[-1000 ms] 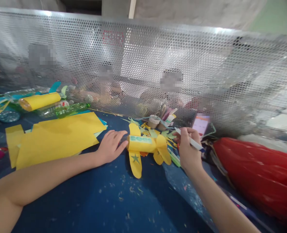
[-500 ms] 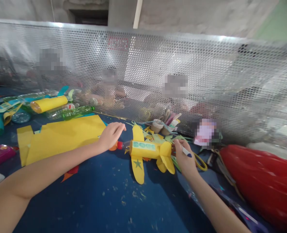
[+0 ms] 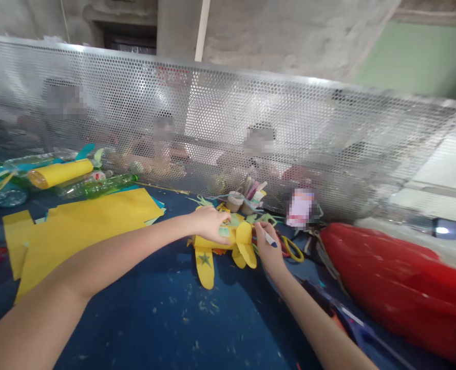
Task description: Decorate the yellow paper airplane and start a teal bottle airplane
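A toy plane [image 3: 205, 267], made from a bottle wrapped in yellow paper, lies on the blue table with a green star on its near wing. My left hand [image 3: 209, 224] reaches across its body, thumb and fingers apart, covering the nose and much of the pale green strip of windows. Whether it presses on the paper I cannot tell. Just right of the yellow tail [image 3: 245, 244], my right hand [image 3: 268, 252] is closed round a white marker [image 3: 270, 239] with a dark blue end. Its fingertips are close to the bottle's rear end, partly hidden.
Yellow paper sheets [image 3: 97, 216] lie at left, with plastic bottles [image 3: 110, 186] and another yellow-wrapped bottle [image 3: 62, 173] behind. Paper scraps and small cups [image 3: 234, 201] stand beyond the plane. Yellow-handled scissors [image 3: 295, 251] and a red bag [image 3: 385, 277] are at right. A perforated metal screen [image 3: 220, 103] runs behind.
My left hand has moved right, from above the red-capped nose onto the plane's body. My right hand keeps the marker by the tail. The camera view has swung slightly to the right.
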A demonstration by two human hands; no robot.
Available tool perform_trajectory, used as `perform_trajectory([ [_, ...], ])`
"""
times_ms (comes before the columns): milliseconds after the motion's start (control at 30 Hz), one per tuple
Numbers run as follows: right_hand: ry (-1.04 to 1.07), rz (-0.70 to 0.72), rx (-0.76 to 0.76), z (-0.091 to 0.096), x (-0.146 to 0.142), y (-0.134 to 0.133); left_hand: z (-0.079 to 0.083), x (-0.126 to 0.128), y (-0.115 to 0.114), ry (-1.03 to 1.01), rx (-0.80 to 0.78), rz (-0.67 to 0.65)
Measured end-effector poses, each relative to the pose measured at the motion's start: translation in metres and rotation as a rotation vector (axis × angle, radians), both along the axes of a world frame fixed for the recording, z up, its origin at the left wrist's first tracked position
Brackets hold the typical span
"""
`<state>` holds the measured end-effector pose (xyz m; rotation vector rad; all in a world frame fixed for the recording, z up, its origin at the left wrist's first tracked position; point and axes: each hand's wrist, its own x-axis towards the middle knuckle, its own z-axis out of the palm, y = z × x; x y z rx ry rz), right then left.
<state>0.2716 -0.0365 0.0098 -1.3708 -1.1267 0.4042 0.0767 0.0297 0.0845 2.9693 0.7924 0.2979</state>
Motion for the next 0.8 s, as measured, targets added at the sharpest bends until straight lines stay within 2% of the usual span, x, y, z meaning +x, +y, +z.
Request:
perform_trajectory([
  [67, 0.025, 0.017, 0.001, -0.001, 0.0, 0.001, 0.004, 0.015, 0.001, 0.139, 0.012, -0.013],
  [133, 0.065, 0.024, 0.011, 0.001, -0.001, 0.0, 0.008, 0.024, 0.004, 0.241, -0.043, -0.044],
  [233, 0.1, 0.013, 0.026, 0.006, -0.003, -0.002, 0.015, 0.023, 0.011, 0.241, -0.208, -0.072],
  [333, 0.108, -0.048, 0.027, 0.009, -0.002, -0.004, 0.023, 0.009, 0.024, 0.045, -0.438, -0.124],
  [400, 0.099, -0.072, 0.018, 0.007, 0.0, -0.003, 0.031, -0.003, 0.034, -0.174, -0.64, -0.195],
  [467, 0.077, -0.067, 0.01, 0.003, 0.003, -0.001, 0.038, -0.015, 0.042, -0.365, -0.799, -0.201],
  [567, 0.052, -0.057, 0.02, -0.002, 0.005, 0.001, 0.042, -0.029, 0.051, -0.563, -0.94, -0.144],
  [633, 0.053, -0.037, 0.027, -0.003, 0.004, 0.001, 0.038, -0.035, 0.054, -0.669, -1.018, -0.059],
  [767, 0.125, 0.107, -0.059, 0.004, -0.004, -0.002, 0.016, -0.04, 0.058, -1.012, -1.323, 0.216],
  [800, 0.159, 0.157, -0.093, 0.006, -0.006, -0.003, 0.009, -0.04, 0.059, -1.065, -1.358, 0.271],
])
